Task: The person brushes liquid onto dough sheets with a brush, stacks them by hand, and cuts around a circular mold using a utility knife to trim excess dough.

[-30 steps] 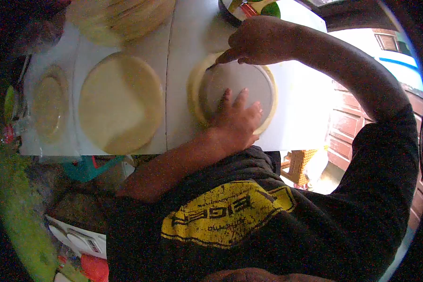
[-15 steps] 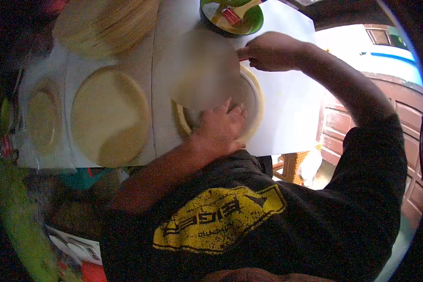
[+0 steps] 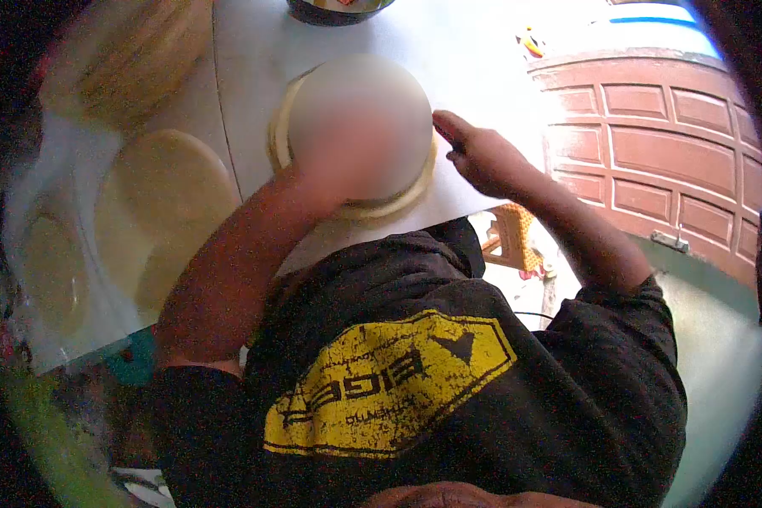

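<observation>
A pale round sheet (image 3: 389, 207), like rolled dough, lies on the white table in front of me. My left hand (image 3: 334, 169) reaches over its middle; a round blur hides the fingers and what they touch. Just off the right edge of the sheet is my right hand (image 3: 487, 159), closed with the index finger forward. It grips a thin tool with a reddish handle, mostly hidden by the fingers, so its kind is unclear.
To the left lies another pale round sheet (image 3: 182, 173), with a smaller round under clear plastic (image 3: 55, 271) beyond it. A stack of thin rounds (image 3: 140, 51) sits at the upper left. A dark bowl (image 3: 334, 15) stands at the table's far side.
The view has shifted, so the table sits further up and left. My right hand has moved from the far right edge of the sheet down along its right side. My left hand stays over the sheet.
</observation>
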{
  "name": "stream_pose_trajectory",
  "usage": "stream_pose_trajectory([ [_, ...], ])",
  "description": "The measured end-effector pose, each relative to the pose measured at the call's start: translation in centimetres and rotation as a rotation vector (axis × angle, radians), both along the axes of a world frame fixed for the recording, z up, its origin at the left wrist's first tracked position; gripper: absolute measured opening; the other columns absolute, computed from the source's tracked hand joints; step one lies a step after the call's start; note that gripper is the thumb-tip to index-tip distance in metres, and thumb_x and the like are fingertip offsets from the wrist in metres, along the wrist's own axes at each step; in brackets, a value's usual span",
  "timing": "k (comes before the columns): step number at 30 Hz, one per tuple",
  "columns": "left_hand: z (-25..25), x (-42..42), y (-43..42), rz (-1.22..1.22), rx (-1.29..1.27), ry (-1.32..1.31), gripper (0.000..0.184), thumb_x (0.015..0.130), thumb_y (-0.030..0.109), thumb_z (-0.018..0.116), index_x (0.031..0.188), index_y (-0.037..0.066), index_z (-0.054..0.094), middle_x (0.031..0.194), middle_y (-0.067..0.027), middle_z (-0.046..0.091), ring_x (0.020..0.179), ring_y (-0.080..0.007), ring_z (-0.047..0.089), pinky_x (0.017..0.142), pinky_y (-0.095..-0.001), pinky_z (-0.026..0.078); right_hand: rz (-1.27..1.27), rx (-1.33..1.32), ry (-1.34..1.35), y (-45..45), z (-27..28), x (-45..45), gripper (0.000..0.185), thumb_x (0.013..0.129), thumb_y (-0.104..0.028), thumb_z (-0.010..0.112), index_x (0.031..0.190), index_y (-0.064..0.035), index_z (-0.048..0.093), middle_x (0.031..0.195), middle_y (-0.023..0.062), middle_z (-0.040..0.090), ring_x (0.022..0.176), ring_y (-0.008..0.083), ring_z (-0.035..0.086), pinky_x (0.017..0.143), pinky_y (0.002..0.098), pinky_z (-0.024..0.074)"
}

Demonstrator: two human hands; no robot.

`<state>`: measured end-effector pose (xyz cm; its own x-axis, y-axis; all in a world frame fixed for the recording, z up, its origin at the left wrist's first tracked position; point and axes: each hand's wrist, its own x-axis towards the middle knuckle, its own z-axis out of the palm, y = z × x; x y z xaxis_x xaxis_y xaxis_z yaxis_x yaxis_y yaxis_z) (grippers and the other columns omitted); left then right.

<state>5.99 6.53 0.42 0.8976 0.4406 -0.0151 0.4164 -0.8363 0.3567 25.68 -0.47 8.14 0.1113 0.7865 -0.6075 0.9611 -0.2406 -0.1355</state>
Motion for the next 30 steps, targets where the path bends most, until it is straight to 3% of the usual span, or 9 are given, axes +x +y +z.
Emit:
stream_pose_trajectory([
  [3,0.1,0.6,0.9,-0.023,0.006,-0.040,0.041,0.078,0.024,0.068,0.118,0.017,0.064,0.126,-0.0054,0.060,0.116,-0.0326,0.053,0.095,-0.0551,0.044,-0.152,0.004,0.092,-3.1,0.6,-1.5,0.064,0.083,-0.005,0.055,0.143,-0.0035,0.032,0.120,0.0281,0.059,0.112,0.0432,0.058,0.094,0.0456,0.0457],
  [7,0.4,0.9,1.3,-0.071,-0.017,0.041,0.034,0.079,0.022,0.068,0.112,0.014,0.067,0.121,-0.0063,0.061,0.116,-0.0309,0.053,0.093,-0.0554,0.045,-0.287,-0.041,0.177,-5.1,1.2,-4.1,0.066,0.080,-0.004,0.053,0.142,-0.0043,0.032,0.115,0.0326,0.059,0.107,0.0456,0.059,0.094,0.0468,0.0453],
  [14,2.3,-0.7,0.9,-0.047,-0.001,-0.003,0.028,0.082,0.016,0.063,0.109,0.010,0.070,0.123,-0.0065,0.059,0.117,-0.0303,0.052,0.094,-0.0623,0.042,-0.605,-0.254,0.257,-4.1,2.2,-8.4,0.060,0.081,-0.005,0.052,0.138,0.0017,0.036,0.103,0.0234,0.063,0.086,0.0275,0.064,0.073,0.0377,0.0526],
  [20,-0.3,2.2,2.4,-0.119,-0.135,0.112,0.031,0.082,0.012,0.064,0.112,0.006,0.069,0.129,-0.0091,0.056,0.121,-0.0322,0.050,0.098,-0.0643,0.041,0.362,-0.370,0.215,-2.9,0.1,-7.0,0.028,0.088,-0.008,0.053,0.114,0.0038,0.052,0.085,0.0153,0.059,0.065,0.0212,0.059,0.056,0.0323,0.0489],
  [21,-0.1,2.1,2.6,-0.111,-0.140,0.111,0.031,0.082,0.012,0.064,0.112,0.006,0.069,0.129,-0.0091,0.056,0.121,-0.0322,0.050,0.098,-0.0643,0.041,0.009,-0.333,0.421,-4.4,-1.8,-5.7,0.022,0.089,-0.010,0.053,0.107,0.0017,0.052,0.083,0.0130,0.058,0.063,0.0192,0.057,0.055,0.0304,0.0486],
  [23,0.9,1.8,2.0,-0.101,-0.171,0.117,0.031,0.082,0.012,0.063,0.113,0.006,0.069,0.129,-0.0090,0.056,0.121,-0.0326,0.050,0.100,-0.0645,0.039,-0.357,-0.289,0.619,-7.1,-3.7,-4.2,0.016,0.090,-0.013,0.054,0.101,-0.0005,0.052,0.082,0.0107,0.057,0.061,0.0172,0.056,0.055,0.0285,0.0484],
  [26,1.4,1.4,1.8,-0.096,-0.147,0.116,0.031,0.083,0.012,0.063,0.113,0.008,0.069,0.129,-0.0088,0.056,0.121,-0.0317,0.050,0.100,-0.0649,0.039,-0.190,-0.177,0.634,-8.0,-4.2,-4.0,0.012,0.092,-0.015,0.054,0.096,-0.0042,0.052,0.080,0.0081,0.058,0.058,0.0130,0.053,0.052,0.0236,0.0480],
  [29,1.4,1.4,1.9,-0.076,-0.175,0.113,0.030,0.083,0.012,0.064,0.111,0.008,0.070,0.127,-0.0093,0.057,0.120,-0.0312,0.051,0.097,-0.0644,0.042,-0.229,-0.179,0.725,-7.8,-2.9,-5.5,0.013,0.094,-0.016,0.051,0.098,-0.0037,0.051,0.078,0.0058,0.058,0.057,0.0109,0.053,0.050,0.0209,0.0481],
  [30,1.2,1.1,1.8,-0.077,-0.180,0.124,0.030,0.083,0.012,0.064,0.111,0.008,0.070,0.127,-0.0093,0.057,0.120,-0.0312,0.051,0.097,-0.0644,0.042,-0.802,-0.280,0.880,-5.7,0.2,-8.3,0.013,0.093,-0.015,0.051,0.099,-0.0036,0.050,0.078,0.0057,0.058,0.057,0.0107,0.053,0.049,0.0203,0.0475],
])
